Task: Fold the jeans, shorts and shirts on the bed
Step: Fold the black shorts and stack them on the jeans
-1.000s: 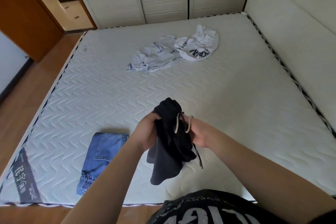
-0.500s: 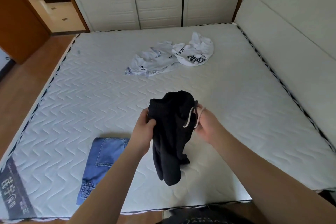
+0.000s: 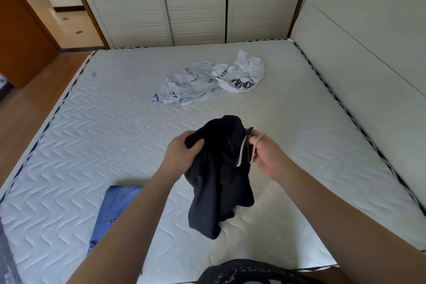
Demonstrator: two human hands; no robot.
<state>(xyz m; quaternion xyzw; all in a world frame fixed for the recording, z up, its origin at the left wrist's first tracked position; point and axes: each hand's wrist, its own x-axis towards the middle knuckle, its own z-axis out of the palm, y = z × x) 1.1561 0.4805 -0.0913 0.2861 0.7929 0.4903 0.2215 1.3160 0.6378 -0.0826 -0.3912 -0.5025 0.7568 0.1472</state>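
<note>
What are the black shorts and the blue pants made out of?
The black shorts look like soft, matte knit cloth, maybe fleece or cotton: they droop in loose folds from the hands and show no shine. Their pale drawstring looks like woven cord. The blue jeans look like denim: a stiffer, faded blue cloth with visible stitched seams, lying flat on the mattress.

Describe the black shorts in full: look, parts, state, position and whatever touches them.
The black shorts are a soft, knit-looking dark garment, bunched and unfolded. A pale drawstring hangs in a loop from the waistband. They are held up above the mattress, the legs drooping; whether the lowest hem touches it I cannot tell. The left hand grips the waistband at one side; the right hand holds the other side, its fingers at the drawstring. Folded jeans lie apart, nearer the left.
</note>
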